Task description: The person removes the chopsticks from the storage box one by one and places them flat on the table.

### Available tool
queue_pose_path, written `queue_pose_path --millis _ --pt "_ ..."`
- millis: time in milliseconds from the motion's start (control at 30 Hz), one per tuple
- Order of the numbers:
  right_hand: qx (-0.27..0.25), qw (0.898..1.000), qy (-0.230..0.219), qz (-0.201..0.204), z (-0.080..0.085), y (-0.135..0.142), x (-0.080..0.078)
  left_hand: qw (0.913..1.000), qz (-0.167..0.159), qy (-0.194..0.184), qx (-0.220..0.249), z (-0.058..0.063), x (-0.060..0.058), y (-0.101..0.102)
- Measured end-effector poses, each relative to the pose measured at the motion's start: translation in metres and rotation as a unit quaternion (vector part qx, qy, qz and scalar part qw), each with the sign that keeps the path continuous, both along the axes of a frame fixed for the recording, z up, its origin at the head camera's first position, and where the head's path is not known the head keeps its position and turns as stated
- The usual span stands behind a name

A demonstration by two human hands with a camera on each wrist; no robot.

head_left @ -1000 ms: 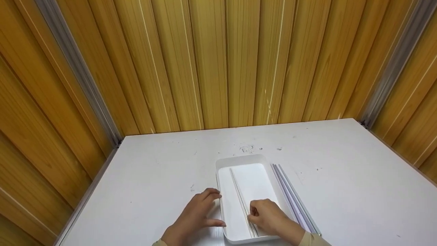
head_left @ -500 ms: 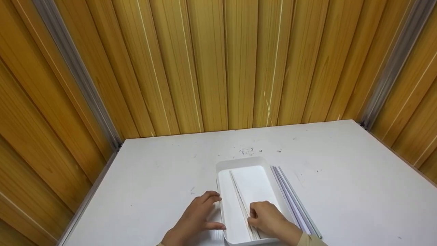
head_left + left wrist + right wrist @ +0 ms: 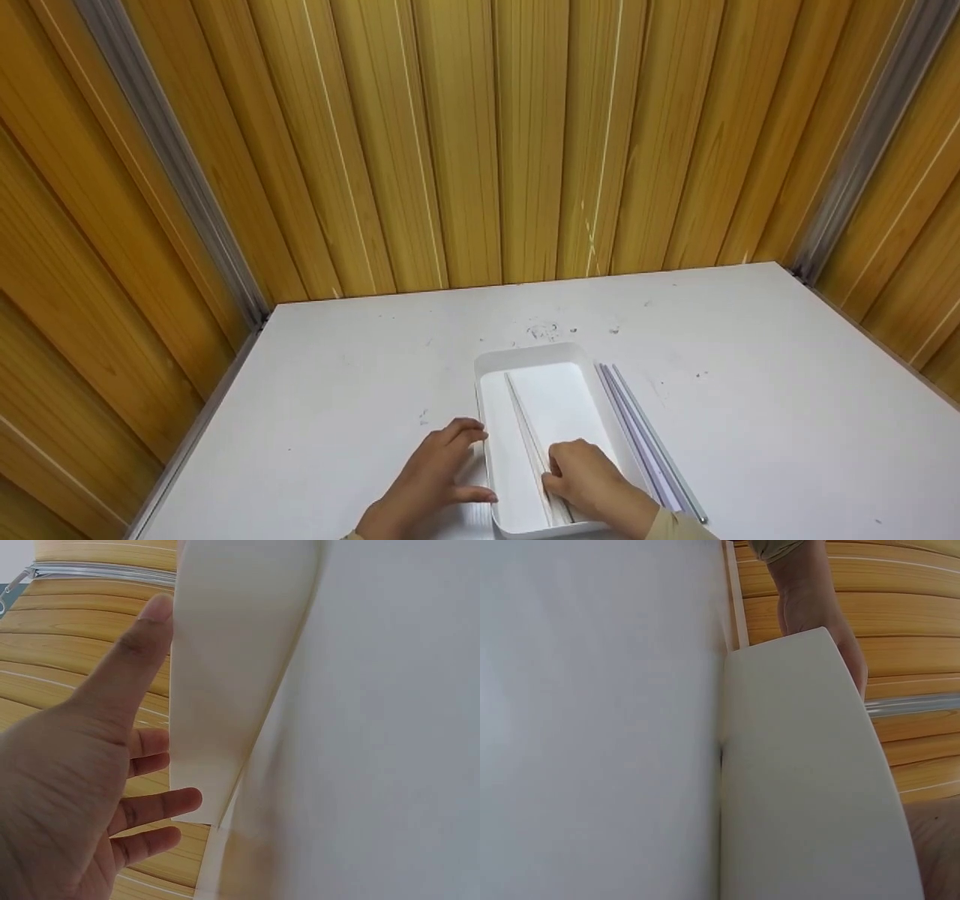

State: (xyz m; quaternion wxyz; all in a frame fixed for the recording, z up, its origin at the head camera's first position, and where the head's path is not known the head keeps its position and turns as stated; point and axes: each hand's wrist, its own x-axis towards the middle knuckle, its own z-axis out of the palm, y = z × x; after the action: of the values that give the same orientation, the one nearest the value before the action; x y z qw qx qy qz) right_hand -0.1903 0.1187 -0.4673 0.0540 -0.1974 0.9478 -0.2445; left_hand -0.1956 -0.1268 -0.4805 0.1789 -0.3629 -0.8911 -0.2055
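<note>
A long white tray (image 3: 529,352) lies on the white table. Inside it, thin white sticks (image 3: 525,429) lie lengthwise, nearly together at the far end and fanned slightly apart toward the near end. My right hand (image 3: 589,476) reaches over the tray's right side, thumb and curled fingers pinching at the right-hand stick; its fingertips partly cover it. At the tray's left wall, my left hand (image 3: 435,465) has thumb and fingers spread, tips touching the wall. The left wrist view shows that thumb and those fingers (image 3: 161,802) extended along the pale wall (image 3: 232,675).
Several long purple and grey-green sticks (image 3: 651,439) lie side by side on the table (image 3: 750,390), just right of the tray. Wood-patterned panels (image 3: 465,142) rise behind the table and at both sides. In the right wrist view, the tray's outer wall (image 3: 802,765) fills the middle.
The near ends of the white sticks have spread a little further apart under my right hand. Both hands stay in nearly the same place, and the head view has shifted slightly.
</note>
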Motion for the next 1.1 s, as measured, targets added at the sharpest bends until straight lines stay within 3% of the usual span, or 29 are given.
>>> queue_pose_path --millis 700,1100 --pt "-0.03 0.999 -0.023 -0.016 -0.0035 -0.0003 -0.0016 0.9997 0.01 -0.02 -0.009 -0.0007 0.0008 -0.002" --pt "-0.069 0.998 -0.011 0.006 -0.0029 0.0062 0.0001 0.9996 0.01 -0.021 -0.017 -0.0006 -0.0002 0.0006"
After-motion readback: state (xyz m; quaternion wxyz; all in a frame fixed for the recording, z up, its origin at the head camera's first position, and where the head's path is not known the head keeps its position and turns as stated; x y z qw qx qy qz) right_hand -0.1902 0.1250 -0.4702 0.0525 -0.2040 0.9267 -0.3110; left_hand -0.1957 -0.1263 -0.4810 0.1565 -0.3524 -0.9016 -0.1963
